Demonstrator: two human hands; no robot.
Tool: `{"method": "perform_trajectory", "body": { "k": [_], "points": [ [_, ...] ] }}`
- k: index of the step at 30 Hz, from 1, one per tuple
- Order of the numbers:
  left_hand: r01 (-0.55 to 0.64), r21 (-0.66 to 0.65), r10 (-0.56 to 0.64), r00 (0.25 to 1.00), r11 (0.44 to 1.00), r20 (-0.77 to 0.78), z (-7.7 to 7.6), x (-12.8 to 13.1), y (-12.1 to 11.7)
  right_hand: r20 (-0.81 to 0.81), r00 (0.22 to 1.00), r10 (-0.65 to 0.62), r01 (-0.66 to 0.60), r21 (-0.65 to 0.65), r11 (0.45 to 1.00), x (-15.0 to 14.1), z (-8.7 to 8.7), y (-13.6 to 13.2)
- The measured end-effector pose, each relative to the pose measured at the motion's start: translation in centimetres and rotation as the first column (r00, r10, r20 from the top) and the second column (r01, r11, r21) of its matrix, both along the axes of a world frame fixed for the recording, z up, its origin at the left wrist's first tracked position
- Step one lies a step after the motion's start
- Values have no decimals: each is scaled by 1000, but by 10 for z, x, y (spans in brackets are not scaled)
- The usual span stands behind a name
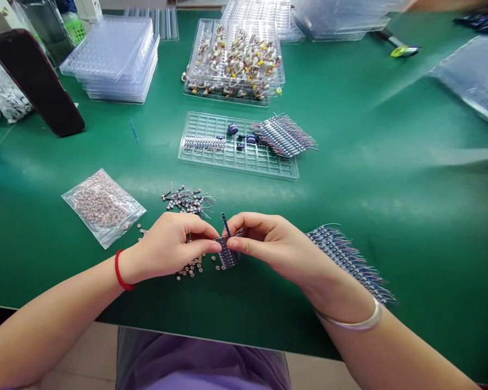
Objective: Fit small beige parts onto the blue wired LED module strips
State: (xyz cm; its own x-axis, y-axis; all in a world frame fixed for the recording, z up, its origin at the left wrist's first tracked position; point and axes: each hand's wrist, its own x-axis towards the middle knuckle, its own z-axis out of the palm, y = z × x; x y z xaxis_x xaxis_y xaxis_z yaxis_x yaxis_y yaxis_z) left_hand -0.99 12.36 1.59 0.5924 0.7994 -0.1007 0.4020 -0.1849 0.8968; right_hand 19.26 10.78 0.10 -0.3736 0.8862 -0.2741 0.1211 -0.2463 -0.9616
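My left hand (174,244) pinches the left edge of a small blue circuit board panel (229,259) between thumb and fingertips. My right hand (268,241) is closed at the panel's upper right, its thumb pressed on the front. A thin dark blue strip (225,223) sticks up between the two hands; whether it is still joined to the panel I cannot tell. Small round pale parts (193,266) lie scattered below my left hand. Just beyond it sits a pile of small wired boards (189,200). A larger wired board panel (352,260) lies beside my right forearm.
A zip bag of round parts (101,206) lies at the left. Farther back, a clear tray (239,169) carries wired panels. Behind are a tray of wired parts (244,59), stacked clear trays (114,59), a propped phone (36,81) and a loose blue strip (134,130).
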Motion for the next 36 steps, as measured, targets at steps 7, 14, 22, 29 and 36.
{"method": "perform_trajectory", "body": {
  "k": [7,14,22,29,36],
  "points": [
    [77,-474,9,984,877,178,-5,-4,8,-105,994,13,-25,-114,993,2,-6,1],
    [138,-538,-29,978,831,207,-4,-7,14,-201,979,35,-75,-195,978,3,-3,2],
    [-79,296,170,941,952,-294,-9,-19,28,-64,985,-160,155,-70,985,15,-2,7],
    [197,549,58,909,812,-413,-13,-6,0,20,992,-126,123,94,988,22,-4,4],
    [292,591,66,859,752,-508,-23,5,-14,115,990,-79,63,137,989,17,5,4]
  ]
}}
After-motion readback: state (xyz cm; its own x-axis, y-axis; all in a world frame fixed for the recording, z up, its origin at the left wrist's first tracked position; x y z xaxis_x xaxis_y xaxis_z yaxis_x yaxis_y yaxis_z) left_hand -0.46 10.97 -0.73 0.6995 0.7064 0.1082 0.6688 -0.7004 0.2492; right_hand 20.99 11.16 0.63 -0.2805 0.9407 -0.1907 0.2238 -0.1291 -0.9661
